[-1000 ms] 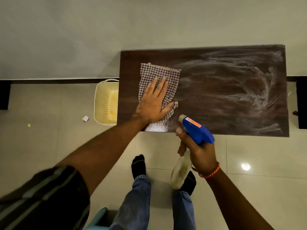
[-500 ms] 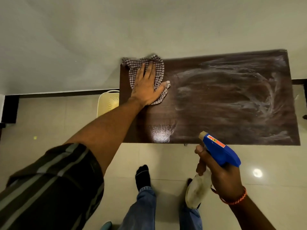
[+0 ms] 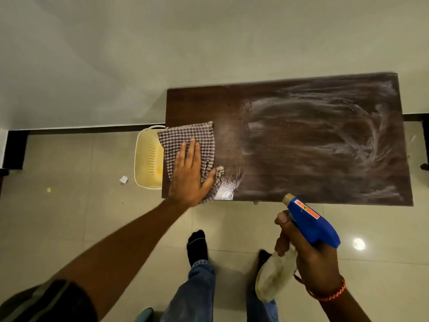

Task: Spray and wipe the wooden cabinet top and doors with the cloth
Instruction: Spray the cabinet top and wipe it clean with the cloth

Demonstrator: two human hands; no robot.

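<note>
The dark wooden cabinet top (image 3: pixel 301 140) fills the middle right, streaked with white spray smears over its right part. My left hand (image 3: pixel 189 175) lies flat, fingers spread, pressing a brown-and-white checked cloth (image 3: pixel 185 140) onto the top's near-left corner. A wet shiny patch sits just right of the cloth. My right hand (image 3: pixel 308 259) holds a spray bottle (image 3: pixel 308 224) with a blue trigger head and a pale body, in front of the cabinet's front edge, its nozzle pointing at the top. The cabinet doors are hidden from this overhead angle.
A cream perforated plastic basket (image 3: pixel 148 159) stands on the tiled floor against the cabinet's left side. A small white scrap (image 3: pixel 123 179) lies on the floor left of it. My feet in dark socks (image 3: pixel 197 245) stand before the cabinet. A wall runs behind.
My left hand has slid the cloth from the far-left corner back toward the near-left edge of the top. The right hand keeps the spray bottle in front of the cabinet.
</note>
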